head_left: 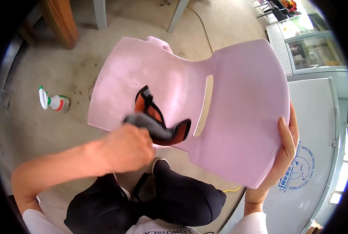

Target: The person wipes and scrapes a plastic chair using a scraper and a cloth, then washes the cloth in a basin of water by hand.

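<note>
A pink plastic chair shell (244,97) with a slot between its two broad halves fills the middle of the view, tilted. My right hand (287,144) grips its right edge, thumb on the near face and the other fingers round the rim. Closed round a folded grey and orange cloth with black edging (154,126), my left hand (131,148) is over the lower edge of the shell's left half and blurred by motion. Whether the cloth touches the plastic I cannot tell.
A spray bottle (59,103) with a green and white head is on the concrete floor to the left. Wooden (61,23) and grey legs (100,15) rise at the back. A white chest freezer (314,113) stands close on the right, and a cable (203,25) crosses the floor behind.
</note>
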Demonstrator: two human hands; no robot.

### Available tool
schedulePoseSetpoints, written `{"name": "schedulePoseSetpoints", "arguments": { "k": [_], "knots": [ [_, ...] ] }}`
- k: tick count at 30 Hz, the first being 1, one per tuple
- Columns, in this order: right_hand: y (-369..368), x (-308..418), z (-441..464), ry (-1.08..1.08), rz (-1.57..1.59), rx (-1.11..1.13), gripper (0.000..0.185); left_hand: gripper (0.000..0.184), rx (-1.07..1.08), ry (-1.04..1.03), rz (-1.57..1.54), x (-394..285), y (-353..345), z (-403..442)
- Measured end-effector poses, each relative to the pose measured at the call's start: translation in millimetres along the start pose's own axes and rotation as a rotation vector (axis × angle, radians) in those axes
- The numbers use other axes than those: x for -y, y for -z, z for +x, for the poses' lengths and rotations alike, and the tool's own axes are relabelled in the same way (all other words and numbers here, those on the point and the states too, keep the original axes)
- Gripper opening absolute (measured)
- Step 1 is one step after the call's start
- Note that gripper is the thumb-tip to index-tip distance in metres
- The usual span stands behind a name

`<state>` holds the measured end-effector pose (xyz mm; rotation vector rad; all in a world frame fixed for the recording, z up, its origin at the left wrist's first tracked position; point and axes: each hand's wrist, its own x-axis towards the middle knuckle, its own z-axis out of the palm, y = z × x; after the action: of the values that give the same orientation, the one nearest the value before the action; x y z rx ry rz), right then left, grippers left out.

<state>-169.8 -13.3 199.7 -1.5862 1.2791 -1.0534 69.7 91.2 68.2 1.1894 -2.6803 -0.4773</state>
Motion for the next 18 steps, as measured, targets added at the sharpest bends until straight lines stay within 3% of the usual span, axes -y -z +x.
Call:
{"name": "schedulePoseSetpoints", "arguments": {
  "k": [2,4,8,10,13,17,18],
  "knots": [
    [3,-3,13,0.04,-0.044,-0.013,0.027,0.011,-0.206,0.167,0.048,26,51,-5],
    [12,-16,30,0.081,0.028,0.004,0.029,0.019,-0.622,0.438,-0.588,46,85,-3],
    [15,-29,43,0.071,0.128,-0.024,0.043,0.026,-0.794,0.738,-0.594,55,131,26],
    [11,-29,38,0.029,0.166,-0.059,0.05,0.016,-0.831,0.655,-0.504,59,114,60],
    [0,-27,33,0.032,0.328,-0.142,0.054,0.009,-0.921,0.295,-0.147,87,26,117],
    [-14,-17,29,0.007,0.324,-0.323,0.059,0.013,-0.634,0.255,-0.153,108,-38,162],
    [-12,-21,28,0.095,0.205,-0.324,0.059,0.014,-0.524,0.286,-0.171,104,-49,169]
  ]
}}
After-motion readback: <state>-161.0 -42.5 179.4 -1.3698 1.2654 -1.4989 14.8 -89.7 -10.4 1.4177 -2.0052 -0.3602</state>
